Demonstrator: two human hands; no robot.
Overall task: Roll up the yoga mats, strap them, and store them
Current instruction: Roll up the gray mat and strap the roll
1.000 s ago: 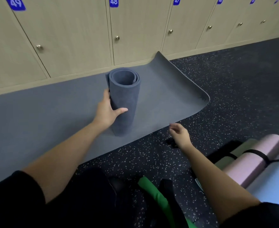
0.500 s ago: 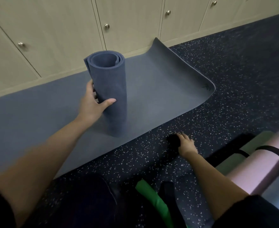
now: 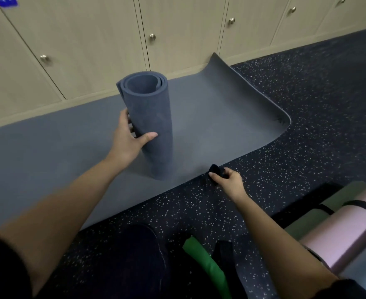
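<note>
Two hands are at work over a grey yoga mat (image 3: 48,158) spread flat on the dark speckled floor (image 3: 307,137), its far edge running along a row of pale wooden lockers (image 3: 91,39). A rolled blue-grey yoga mat (image 3: 151,126) stands upright on the flat mat, near its front edge, with the open spiral end facing up. The left hand (image 3: 127,143) grips this roll about halfway up from the left side, thumb across the front and fingers wrapped behind. The right hand (image 3: 229,184) is low at the flat mat's front edge, just right of the roll's base, its fingertips pinching a small black strap (image 3: 216,170) that is bunched up right where mat meets floor. At the right end of the flat mat, the far corner (image 3: 215,59) curls up against the locker base. By the floor's right side lie finished rolls: a pink rolled mat (image 3: 346,231) with a black band (image 3: 363,207) round it and, touching it on the far side, an olive-green rolled mat (image 3: 320,214). A bright green item (image 3: 208,266) lies at the bottom of the view; what it is cannot be told.
</note>
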